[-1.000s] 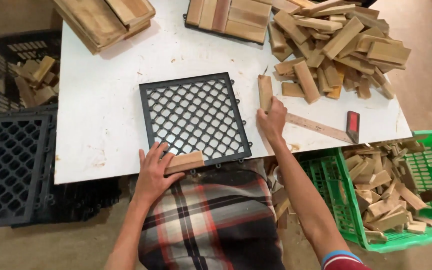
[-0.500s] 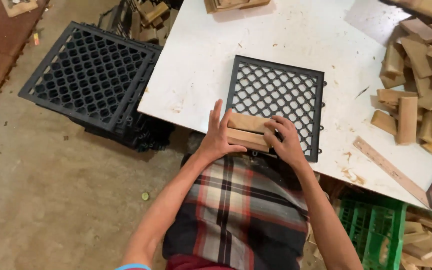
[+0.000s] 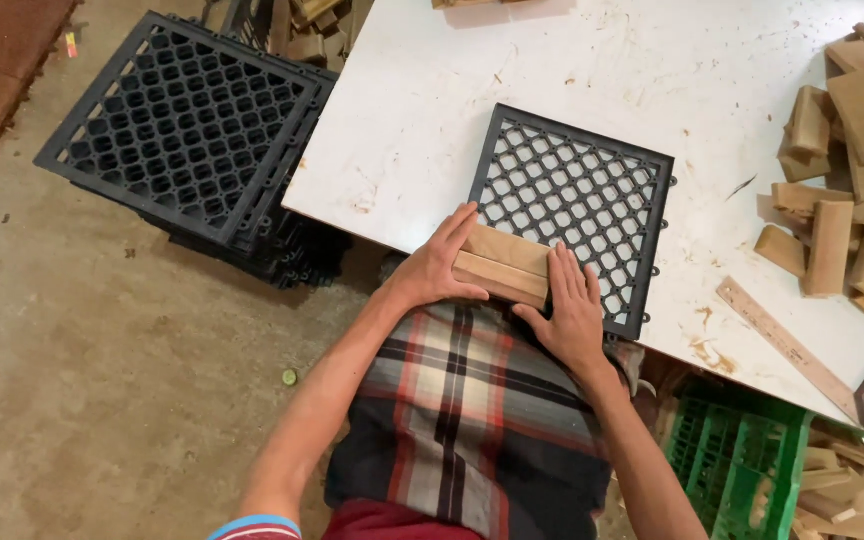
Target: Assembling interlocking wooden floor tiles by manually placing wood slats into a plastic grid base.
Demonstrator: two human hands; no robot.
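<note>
scuffed white table (image 3: 572, 70), both hands (image 3: 437, 268) (image 3: 569, 312) clamped around wooden slats (image 3: 500, 265) on black lattice tile (image 3: 577, 195)

You stood in a small woodworking workshop. A scuffed white worktable (image 3: 592, 70) filled the view from twelve to three o'clock, with cut wooden blocks (image 3: 852, 190) heaped at two. Stacked black plastic grids (image 3: 187, 130) sat on the bare concrete floor (image 3: 82, 380) at ten, and a green crate (image 3: 742, 460) of offcuts at five.
</note>
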